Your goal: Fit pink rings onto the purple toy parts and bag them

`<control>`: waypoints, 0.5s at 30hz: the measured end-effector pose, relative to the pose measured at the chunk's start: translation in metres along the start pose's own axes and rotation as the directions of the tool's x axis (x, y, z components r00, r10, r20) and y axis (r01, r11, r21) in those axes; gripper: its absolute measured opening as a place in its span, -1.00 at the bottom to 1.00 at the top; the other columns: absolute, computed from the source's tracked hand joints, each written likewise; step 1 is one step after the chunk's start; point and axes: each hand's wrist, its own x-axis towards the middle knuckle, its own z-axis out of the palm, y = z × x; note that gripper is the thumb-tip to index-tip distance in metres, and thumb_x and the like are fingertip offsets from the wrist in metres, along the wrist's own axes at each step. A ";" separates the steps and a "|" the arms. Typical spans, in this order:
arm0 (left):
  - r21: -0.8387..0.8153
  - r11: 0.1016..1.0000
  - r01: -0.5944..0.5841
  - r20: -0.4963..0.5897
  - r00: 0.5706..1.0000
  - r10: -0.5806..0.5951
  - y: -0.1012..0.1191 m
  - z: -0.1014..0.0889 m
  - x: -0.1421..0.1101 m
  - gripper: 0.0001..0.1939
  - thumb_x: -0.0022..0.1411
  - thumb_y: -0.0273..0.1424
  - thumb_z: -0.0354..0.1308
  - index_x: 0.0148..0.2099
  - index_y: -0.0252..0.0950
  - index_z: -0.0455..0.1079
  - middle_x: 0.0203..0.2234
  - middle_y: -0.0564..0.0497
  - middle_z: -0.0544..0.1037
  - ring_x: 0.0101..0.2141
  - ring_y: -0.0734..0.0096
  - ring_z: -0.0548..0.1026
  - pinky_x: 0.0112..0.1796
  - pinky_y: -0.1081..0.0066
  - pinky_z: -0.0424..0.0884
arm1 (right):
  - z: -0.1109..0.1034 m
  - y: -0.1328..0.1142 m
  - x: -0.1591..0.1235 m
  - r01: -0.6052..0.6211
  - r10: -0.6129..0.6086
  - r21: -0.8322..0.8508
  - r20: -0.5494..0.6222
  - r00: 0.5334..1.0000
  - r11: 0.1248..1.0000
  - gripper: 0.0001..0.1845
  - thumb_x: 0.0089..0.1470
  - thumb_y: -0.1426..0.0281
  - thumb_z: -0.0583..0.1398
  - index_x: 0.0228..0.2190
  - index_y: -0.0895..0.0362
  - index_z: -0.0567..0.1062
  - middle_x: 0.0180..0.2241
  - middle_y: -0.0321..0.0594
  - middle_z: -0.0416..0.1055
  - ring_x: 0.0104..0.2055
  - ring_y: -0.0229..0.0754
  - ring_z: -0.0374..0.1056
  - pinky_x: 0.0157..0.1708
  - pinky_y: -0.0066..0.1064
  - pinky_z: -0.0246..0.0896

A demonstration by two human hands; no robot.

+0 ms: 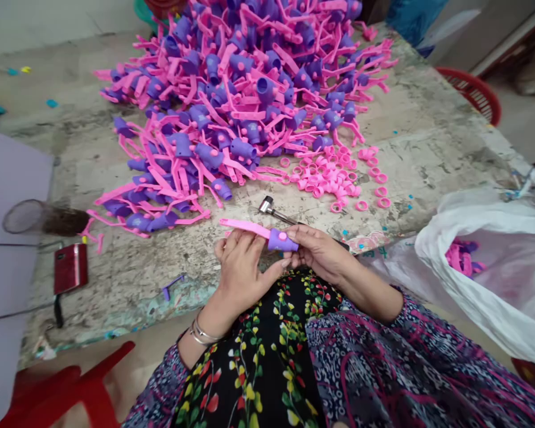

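Observation:
Just above the table's front edge, I hold a plastic piece with a purple tubular body and a long pink arm pointing left. My right hand pinches the purple end between thumb and fingers. Closed around its left part is my left hand, fingers behind the pink arm and thumb near the purple body. A small hammer lies just beyond, its handle partly hidden by my right hand. Farther back rises a large heap of similar purple and pink pieces. Many loose pink rings lie right of it.
At the right, an open white sack contains more pink and purple pieces. A glass with dark contents and a red device are at the left. Red chairs stand below the table; a red basket is beyond its right edge.

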 end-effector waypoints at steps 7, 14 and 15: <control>-0.229 0.973 -0.010 0.195 0.979 0.056 -0.004 0.005 0.004 -0.29 0.39 0.05 -0.23 0.25 -0.38 0.32 0.01 -0.25 0.57 0.03 -0.02 0.50 0.04 0.03 0.34 | -0.004 0.010 -0.011 -0.034 0.037 -0.036 0.065 0.997 0.999 -0.63 -0.03 0.11 0.35 -0.35 0.15 0.48 -0.56 -0.32 0.47 -0.61 -0.38 0.32 -0.62 -0.58 0.17; -0.353 0.927 0.130 0.414 0.910 0.030 0.001 -0.001 0.011 -0.49 0.41 -0.04 -0.12 0.02 -0.22 0.52 0.09 -0.09 0.54 0.05 0.08 0.51 0.07 0.17 0.37 | -0.008 0.019 -0.017 -0.014 0.032 -0.144 0.125 0.992 0.990 -0.57 0.04 0.01 0.28 -0.35 0.15 0.51 -0.57 -0.31 0.48 -0.63 -0.36 0.32 -0.60 -0.54 0.16; -0.377 0.914 0.151 0.429 0.903 0.028 0.001 -0.002 0.011 -0.51 0.41 -0.04 -0.10 0.00 -0.20 0.53 0.08 -0.06 0.55 0.02 0.10 0.53 0.05 0.19 0.38 | -0.011 0.017 -0.018 -0.003 0.031 -0.187 0.147 0.989 0.982 -0.53 0.06 -0.02 0.25 -0.32 0.16 0.53 -0.56 -0.29 0.49 -0.62 -0.35 0.34 -0.58 -0.52 0.18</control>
